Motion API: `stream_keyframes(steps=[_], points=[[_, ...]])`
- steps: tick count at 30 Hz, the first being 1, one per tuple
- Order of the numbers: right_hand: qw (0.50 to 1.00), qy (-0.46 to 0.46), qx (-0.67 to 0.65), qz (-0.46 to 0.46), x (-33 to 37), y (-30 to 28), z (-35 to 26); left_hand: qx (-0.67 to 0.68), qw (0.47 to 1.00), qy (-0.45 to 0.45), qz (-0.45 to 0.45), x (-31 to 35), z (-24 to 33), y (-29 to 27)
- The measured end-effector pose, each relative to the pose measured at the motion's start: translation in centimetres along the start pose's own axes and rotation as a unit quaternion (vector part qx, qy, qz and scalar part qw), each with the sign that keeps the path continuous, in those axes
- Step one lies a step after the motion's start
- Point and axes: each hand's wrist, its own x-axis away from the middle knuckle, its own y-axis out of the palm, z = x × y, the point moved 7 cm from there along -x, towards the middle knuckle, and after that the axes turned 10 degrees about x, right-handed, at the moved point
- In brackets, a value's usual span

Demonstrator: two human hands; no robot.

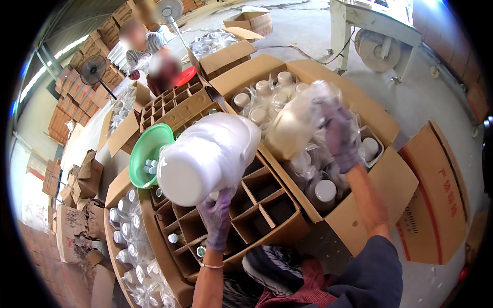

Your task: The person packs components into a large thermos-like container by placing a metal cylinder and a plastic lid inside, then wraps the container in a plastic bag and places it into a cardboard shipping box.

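My left hand (216,218), in a grey-purple glove, grips a large white jar (179,177) in clear film, tilted with its flat round end toward me. Below it stands a partitioned carton (277,241); a few clear glass bottles (173,238) sit in its cells and other cells are bare. My right hand (338,128), gloved too, is closed on a film-wrapped bottle (292,128), beige and smeared by motion. It is over an open carton (349,92) of white-capped bottles (325,191) in clear bags.
A green bowl (149,154) holding small caps rests at the partitioned carton's left. Another carton (120,192) of bagged bottles stands at left. Flattened cardboard (431,200) leans at right. Beyond are a co-worker (149,51), a fan (93,69) and a machine (377,20).
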Motion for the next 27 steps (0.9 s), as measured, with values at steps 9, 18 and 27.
stream_keyframes(steps=[9, 18, 27], points=[[0.973, -0.158, 0.158, 0.051, -3.6, -11.9, -11.9, 0.028, 0.998, -0.045, -0.017, -6.1, -6.5, 12.3], [0.989, 0.043, -0.133, 0.047, -0.8, -14.1, -10.9, 0.203, 0.914, -0.349, -0.038, -9.1, -18.5, 17.9], [0.977, 0.022, -0.211, -0.011, 2.0, -9.5, -13.6, 0.078, 0.921, -0.372, -0.083, -3.5, -20.6, 10.1]])
